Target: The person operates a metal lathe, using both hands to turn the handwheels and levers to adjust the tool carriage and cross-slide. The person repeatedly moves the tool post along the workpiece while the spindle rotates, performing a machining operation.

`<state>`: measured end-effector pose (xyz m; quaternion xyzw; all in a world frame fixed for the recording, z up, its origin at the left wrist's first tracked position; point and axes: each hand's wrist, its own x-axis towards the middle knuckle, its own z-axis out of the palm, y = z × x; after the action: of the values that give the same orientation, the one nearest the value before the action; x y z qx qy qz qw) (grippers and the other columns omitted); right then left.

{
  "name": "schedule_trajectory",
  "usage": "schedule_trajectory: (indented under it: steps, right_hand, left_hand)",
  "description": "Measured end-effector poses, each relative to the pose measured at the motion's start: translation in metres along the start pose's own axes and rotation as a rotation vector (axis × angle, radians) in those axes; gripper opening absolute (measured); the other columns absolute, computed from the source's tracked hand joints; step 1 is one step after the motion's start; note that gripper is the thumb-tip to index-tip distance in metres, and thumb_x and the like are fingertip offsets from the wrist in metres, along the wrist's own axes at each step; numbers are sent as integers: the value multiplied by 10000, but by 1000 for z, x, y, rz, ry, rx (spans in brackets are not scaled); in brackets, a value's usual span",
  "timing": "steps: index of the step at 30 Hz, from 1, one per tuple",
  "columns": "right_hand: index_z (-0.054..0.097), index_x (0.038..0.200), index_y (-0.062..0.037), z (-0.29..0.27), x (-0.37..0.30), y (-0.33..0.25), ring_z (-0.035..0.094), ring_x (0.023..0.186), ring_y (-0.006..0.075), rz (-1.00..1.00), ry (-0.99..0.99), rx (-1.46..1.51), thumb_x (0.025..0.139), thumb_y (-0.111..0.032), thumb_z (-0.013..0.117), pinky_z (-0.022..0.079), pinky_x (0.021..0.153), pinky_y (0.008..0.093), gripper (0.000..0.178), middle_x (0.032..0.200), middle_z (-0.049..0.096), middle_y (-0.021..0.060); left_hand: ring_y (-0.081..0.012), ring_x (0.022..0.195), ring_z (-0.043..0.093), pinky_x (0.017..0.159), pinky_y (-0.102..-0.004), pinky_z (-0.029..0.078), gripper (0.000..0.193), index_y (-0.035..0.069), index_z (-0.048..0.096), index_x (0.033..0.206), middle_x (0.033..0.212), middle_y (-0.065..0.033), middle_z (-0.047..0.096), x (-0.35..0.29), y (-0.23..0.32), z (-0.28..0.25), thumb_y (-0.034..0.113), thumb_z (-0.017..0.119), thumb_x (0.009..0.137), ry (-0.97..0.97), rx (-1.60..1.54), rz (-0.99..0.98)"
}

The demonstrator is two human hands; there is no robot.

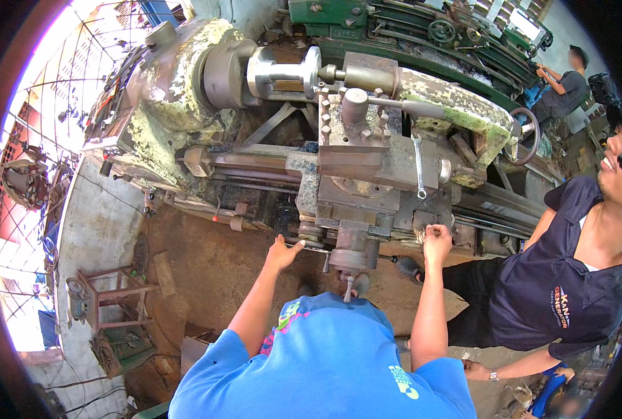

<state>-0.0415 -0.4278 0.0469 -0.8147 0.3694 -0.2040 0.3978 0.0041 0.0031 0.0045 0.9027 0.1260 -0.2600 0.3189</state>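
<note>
1. The workpiece [284, 72], a bright metal spool, sits at upper centre between chuck [228, 74] and tailstock centre [332, 74]. Its waist is already narrower than its ends; whether more cutting remains cannot be told.
2. The left hand [281, 254], mid-frame, has bent fingers and an outstretched thumb at a thin control [317, 248]; whether it grips cannot be told.
3. The right hand [437, 245], right of centre, has curled fingers beside the carriage [431, 214]; anything within them is hidden.
4. A wrench [418, 167] lies loose above it, near the slide's right edge.
5. Floor [206, 279] gives the left arm room; a co-worker [548, 279] crowds the right, and the crank [350, 286] juts toward the wearer's torso.
</note>
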Motion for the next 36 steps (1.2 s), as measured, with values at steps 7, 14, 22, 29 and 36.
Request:
schedule_trajectory:
  steps: [7,14,22,29,36]
  right_hand:
    - [670,867,-23,0,-1,1,651,661,222,-16,-4,49,823,-189,714,494,652,359,177,718,675,104]
    - [671,875,-25,1,1,4,650,655,231,-32,3,-8,822,-194,720,492,637,364,184,727,676,117]
    - [670,860,-24,1,1,1,635,625,214,-13,-24,38,823,-193,703,486,620,355,176,691,663,100]
    - [670,859,-22,-1,-1,1,631,618,197,6,-8,81,821,-179,705,479,607,347,166,677,659,92]
    - [675,892,-19,-2,-3,-1,599,597,177,-28,27,63,822,-160,705,472,600,338,160,668,642,81]
  left_hand:
    - [-367,1394,347,1118,-447,326,1055,15,118,1526,1549,-228,255,5,-22,32,575,661,816,1,-569,-112]
    - [-385,1261,484,1019,-518,397,675,89,350,1462,1462,-203,415,-2,-138,59,449,551,928,107,-1094,-830]
    - [-372,1284,492,1059,-414,392,818,-38,386,1405,1381,-276,488,-21,-43,44,454,699,832,358,-460,-64]
    - [-367,1363,394,1124,-380,325,939,-72,283,1457,1435,-299,409,-18,9,49,424,727,793,318,-199,-10]
    - [-389,1136,598,981,-416,475,593,-2,501,1342,1210,-268,615,-6,-79,0,153,609,780,220,77,-200]
